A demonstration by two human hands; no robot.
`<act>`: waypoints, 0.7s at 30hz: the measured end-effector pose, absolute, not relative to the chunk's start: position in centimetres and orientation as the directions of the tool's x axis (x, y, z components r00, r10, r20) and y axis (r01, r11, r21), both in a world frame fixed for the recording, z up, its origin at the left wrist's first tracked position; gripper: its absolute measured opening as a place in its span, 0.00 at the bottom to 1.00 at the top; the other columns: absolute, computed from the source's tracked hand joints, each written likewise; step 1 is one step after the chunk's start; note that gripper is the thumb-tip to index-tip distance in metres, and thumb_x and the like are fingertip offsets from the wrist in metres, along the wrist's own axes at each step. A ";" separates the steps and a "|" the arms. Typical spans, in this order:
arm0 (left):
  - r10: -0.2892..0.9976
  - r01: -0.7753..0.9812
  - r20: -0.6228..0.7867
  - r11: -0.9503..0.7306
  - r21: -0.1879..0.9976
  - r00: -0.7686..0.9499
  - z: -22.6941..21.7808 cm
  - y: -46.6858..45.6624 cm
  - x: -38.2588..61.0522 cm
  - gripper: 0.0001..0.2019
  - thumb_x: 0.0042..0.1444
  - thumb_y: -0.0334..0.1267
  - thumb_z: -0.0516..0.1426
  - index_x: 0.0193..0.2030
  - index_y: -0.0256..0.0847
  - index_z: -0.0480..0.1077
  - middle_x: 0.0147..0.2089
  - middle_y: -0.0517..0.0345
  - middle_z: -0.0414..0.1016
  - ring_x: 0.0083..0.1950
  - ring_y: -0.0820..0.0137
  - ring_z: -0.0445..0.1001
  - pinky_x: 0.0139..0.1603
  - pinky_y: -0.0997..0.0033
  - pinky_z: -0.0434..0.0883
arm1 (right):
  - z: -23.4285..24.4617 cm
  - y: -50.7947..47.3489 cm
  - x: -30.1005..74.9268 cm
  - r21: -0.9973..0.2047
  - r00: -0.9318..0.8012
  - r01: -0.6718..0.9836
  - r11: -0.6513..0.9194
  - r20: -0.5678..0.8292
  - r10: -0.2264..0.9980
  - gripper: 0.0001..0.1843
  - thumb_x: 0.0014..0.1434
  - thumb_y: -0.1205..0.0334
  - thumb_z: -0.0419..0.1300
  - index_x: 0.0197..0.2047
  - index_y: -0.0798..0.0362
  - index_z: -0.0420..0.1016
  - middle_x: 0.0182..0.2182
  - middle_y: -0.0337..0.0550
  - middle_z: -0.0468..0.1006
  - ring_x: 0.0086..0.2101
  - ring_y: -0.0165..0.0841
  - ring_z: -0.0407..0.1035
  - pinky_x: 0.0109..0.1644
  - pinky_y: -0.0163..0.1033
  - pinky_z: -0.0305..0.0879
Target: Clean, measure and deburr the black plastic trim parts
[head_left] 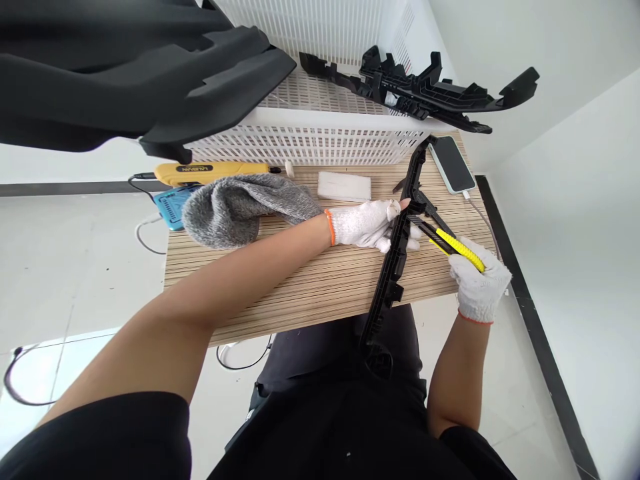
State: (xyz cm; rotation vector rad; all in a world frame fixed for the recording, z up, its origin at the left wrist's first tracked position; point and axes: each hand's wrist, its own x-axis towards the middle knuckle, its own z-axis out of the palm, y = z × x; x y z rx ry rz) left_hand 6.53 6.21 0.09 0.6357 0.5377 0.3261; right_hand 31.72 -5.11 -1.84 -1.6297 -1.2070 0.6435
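My left hand [367,223], in a white knit glove with an orange cuff, is closed around a long black plastic trim piece [393,267]. The piece slants from the table's far side down over my lap. My bare thumb tip shows on top of it. In my gloved right hand [477,277] is a yellow and black utility knife [453,247]. Its front end points left and is at the trim piece, close to my left fingers; whether the blade touches cannot be made out. Behind the knife lies a dark caliper-like tool [437,217], partly hidden by the trim.
A white slatted basket [310,137] at the back holds more black plastic parts [420,90]. Large black panels [150,87] jut in from the upper left. On the wooden table [280,287] lie a yellow power tool [210,173], grey cloth [235,207], white block [345,187] and a cabled phone [453,165].
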 end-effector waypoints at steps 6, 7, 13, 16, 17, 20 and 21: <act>0.456 -0.132 -0.377 0.760 0.637 0.806 -0.1 6.2 6.6 0.19 0.72 0.47 0.50 0.63 0.38 0.62 0.38 0.52 0.80 0.35 0.65 0.84 0.20 0.84 0.67 | -1.9 -5.0 31.7 -0.928 0.372 0.369 -0.047 0.101 0.923 0.23 0.46 0.58 0.75 0.48 0.51 0.87 0.33 0.41 0.82 0.24 0.30 0.69 0.26 0.38 0.68; 0.463 -0.137 -0.379 0.759 0.637 0.801 -0.3 6.2 6.6 0.19 0.73 0.47 0.50 0.63 0.38 0.62 0.38 0.52 0.80 0.35 0.65 0.84 0.20 0.83 0.68 | -1.9 -5.0 31.7 -0.929 0.372 0.368 -0.042 0.105 0.922 0.23 0.46 0.58 0.75 0.48 0.51 0.87 0.33 0.41 0.82 0.24 0.30 0.70 0.26 0.38 0.68; 0.505 -0.163 -0.357 0.725 0.669 0.786 0.5 5.8 6.5 0.23 0.74 0.53 0.45 0.61 0.37 0.63 0.37 0.49 0.80 0.33 0.63 0.84 0.17 0.80 0.68 | -1.9 -5.0 31.9 -0.929 0.355 0.370 -0.024 0.117 0.927 0.23 0.47 0.59 0.75 0.48 0.50 0.87 0.34 0.41 0.83 0.25 0.30 0.70 0.26 0.37 0.69; 0.548 -0.191 -0.344 0.698 0.690 0.762 1.6 5.3 6.5 0.26 0.75 0.55 0.38 0.59 0.37 0.63 0.36 0.50 0.78 0.34 0.62 0.84 0.16 0.81 0.67 | -1.9 -5.0 32.0 -0.923 0.303 0.384 -0.009 0.116 0.946 0.22 0.47 0.58 0.75 0.47 0.51 0.87 0.35 0.42 0.83 0.25 0.32 0.71 0.27 0.38 0.70; 0.549 -0.189 -0.349 0.699 0.689 0.759 1.9 5.3 6.5 0.26 0.75 0.54 0.36 0.58 0.37 0.64 0.35 0.51 0.77 0.34 0.62 0.84 0.16 0.82 0.67 | -1.9 -5.0 32.1 -0.918 0.278 0.397 -0.015 0.105 0.955 0.22 0.46 0.58 0.75 0.47 0.51 0.87 0.35 0.42 0.83 0.26 0.32 0.71 0.27 0.39 0.71; 0.527 -0.170 -0.388 0.731 0.661 0.756 1.9 5.4 6.6 0.27 0.76 0.53 0.34 0.58 0.36 0.64 0.35 0.53 0.75 0.32 0.64 0.84 0.17 0.82 0.66 | -1.8 -4.9 31.9 -0.916 0.289 0.400 -0.032 0.093 0.953 0.23 0.47 0.57 0.74 0.48 0.52 0.86 0.33 0.41 0.82 0.24 0.30 0.69 0.26 0.38 0.69; 0.517 -0.171 -0.392 0.743 0.647 0.761 1.7 5.5 6.6 0.26 0.76 0.52 0.34 0.59 0.36 0.63 0.35 0.54 0.75 0.32 0.64 0.84 0.17 0.83 0.66 | -1.7 -4.9 31.9 -0.923 0.309 0.384 -0.035 0.093 0.947 0.23 0.47 0.57 0.74 0.48 0.52 0.86 0.33 0.41 0.82 0.23 0.29 0.68 0.25 0.38 0.69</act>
